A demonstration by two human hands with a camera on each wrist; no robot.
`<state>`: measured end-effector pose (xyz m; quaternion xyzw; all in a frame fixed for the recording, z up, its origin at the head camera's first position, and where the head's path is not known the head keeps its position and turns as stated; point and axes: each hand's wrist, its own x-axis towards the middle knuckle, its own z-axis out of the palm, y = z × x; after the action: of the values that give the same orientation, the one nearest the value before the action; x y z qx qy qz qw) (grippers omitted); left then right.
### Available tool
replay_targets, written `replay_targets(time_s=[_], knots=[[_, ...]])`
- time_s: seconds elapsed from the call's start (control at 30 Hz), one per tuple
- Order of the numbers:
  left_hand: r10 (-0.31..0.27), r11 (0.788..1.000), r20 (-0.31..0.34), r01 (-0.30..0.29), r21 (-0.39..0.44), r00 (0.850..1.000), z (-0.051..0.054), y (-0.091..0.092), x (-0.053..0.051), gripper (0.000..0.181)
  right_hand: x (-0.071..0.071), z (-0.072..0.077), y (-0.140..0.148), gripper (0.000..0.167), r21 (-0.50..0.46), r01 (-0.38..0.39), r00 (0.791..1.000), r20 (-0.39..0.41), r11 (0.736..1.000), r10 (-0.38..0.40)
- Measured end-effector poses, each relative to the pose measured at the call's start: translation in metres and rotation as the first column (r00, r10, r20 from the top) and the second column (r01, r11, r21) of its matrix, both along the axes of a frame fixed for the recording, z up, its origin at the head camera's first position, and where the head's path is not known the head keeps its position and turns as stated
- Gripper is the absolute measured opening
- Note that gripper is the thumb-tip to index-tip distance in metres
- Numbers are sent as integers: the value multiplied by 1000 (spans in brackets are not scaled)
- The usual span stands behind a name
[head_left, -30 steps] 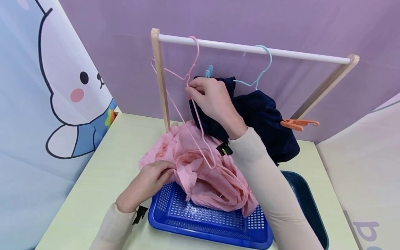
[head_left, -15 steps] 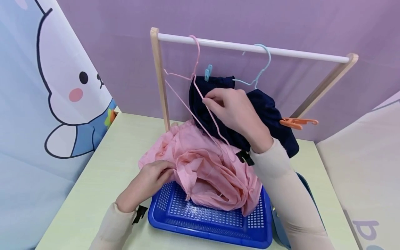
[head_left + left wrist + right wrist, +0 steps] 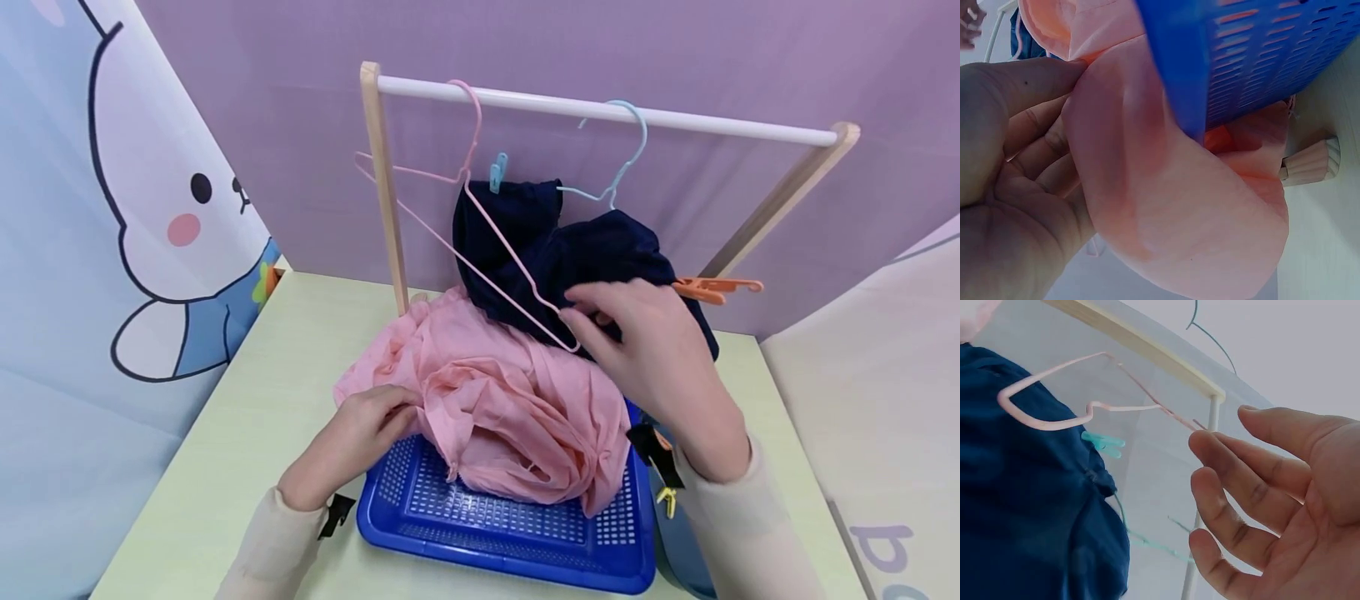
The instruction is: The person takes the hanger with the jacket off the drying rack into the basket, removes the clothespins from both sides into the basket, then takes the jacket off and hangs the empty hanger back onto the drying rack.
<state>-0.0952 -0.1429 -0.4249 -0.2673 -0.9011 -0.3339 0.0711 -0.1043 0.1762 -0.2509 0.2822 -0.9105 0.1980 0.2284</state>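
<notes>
A pink garment [image 3: 517,375] lies bunched over the blue basket. My left hand [image 3: 363,442] pinches its left edge between thumb and fingers, and in the left wrist view the cloth [image 3: 1172,187] hangs down beside the basket. A pink hanger [image 3: 478,118] hooks over the rack's white rail, tilted, with no clothing on it. My right hand [image 3: 652,358] is just beside the hanger's lower right end. In the right wrist view its thumb and fingers [image 3: 1247,487] stand apart with nothing between them, and the pink hanger [image 3: 1041,422] shows beyond them.
Behind, a navy garment [image 3: 592,250] hangs from a light blue hanger [image 3: 640,150], with a blue clothespin [image 3: 498,173] and an orange clothespin [image 3: 708,289] on it. Below are the blue basket [image 3: 495,560] and a teal bin [image 3: 678,558] with a yellow clothespin [image 3: 666,500]. The rail [image 3: 555,102] spans the wooden frame.
My right hand has slid down and right along the pink hanger from near its neck and let go. The hanger has swung so its lower end lies farther right. My left hand has stayed still.
</notes>
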Motion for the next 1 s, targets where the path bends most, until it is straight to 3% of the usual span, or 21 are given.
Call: replay_targets(time_s=[0.27,0.47,0.57,0.7,1.0], knots=[[-5,1000,-21,5,12,1000,0,0,3,9,33,-43,31,18,41,53,997,-61,998,-50],[-7,1000,-25,8,12,1000,-2,1,3,11,46,-81,54,21,97,165,985,31,982,-169],[-5,1000,-30,5,7,1000,-2,1,4,11,49,-99,65,21,117,241,955,149,963,-257],[-3,1000,-30,3,4,1000,-2,1,4,11,53,-123,80,24,130,323,889,298,937,-348],[3,1000,-37,-2,12,999,-3,1,5,11,56,-168,101,37,59,415,780,491,908,-388]])
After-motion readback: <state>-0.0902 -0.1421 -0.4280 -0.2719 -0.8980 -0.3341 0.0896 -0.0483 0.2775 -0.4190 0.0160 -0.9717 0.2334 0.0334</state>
